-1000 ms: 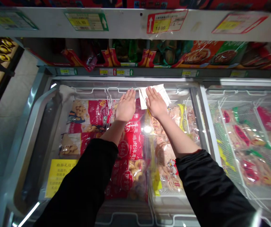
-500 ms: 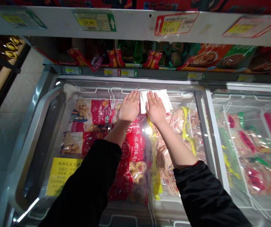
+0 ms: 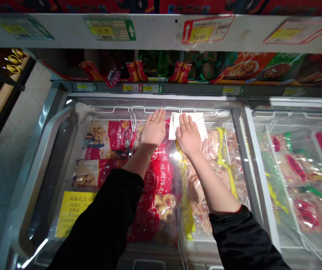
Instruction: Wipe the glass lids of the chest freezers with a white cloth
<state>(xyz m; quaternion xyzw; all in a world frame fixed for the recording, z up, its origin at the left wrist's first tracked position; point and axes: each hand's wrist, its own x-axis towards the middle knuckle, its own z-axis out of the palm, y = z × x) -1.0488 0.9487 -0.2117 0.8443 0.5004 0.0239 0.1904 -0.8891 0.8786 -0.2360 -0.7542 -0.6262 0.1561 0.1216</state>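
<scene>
My right hand (image 3: pixel 189 135) lies flat with fingers stretched forward, pressing a folded white cloth (image 3: pixel 201 120) onto the clear freezer lid (image 3: pixel 104 240). To its left, my left hand (image 3: pixel 154 128) rests flat on the same lid, fingers extended, with a thin ring on one finger and nothing held. Through the lid, beneath the left hand and arm, show red bags of frozen food (image 3: pixel 161 176). Pinkish meat packs with yellow edges (image 3: pixel 210 144) lie below the right hand and forearm.
A yellow notice (image 3: pixel 72 210) is at the lid's left, partly behind my left sleeve. Behind the freezer runs a shelf edge with price tags (image 3: pixel 206 30), over boxed goods (image 3: pixel 159 67). Another freezer section (image 3: pixel 298 168) adjoins on the right. Bottles (image 3: pixel 13 63) stand at far left.
My right hand has slid slightly right and toward me along with the cloth, widening the space between the hands. The left hand stays almost in place.
</scene>
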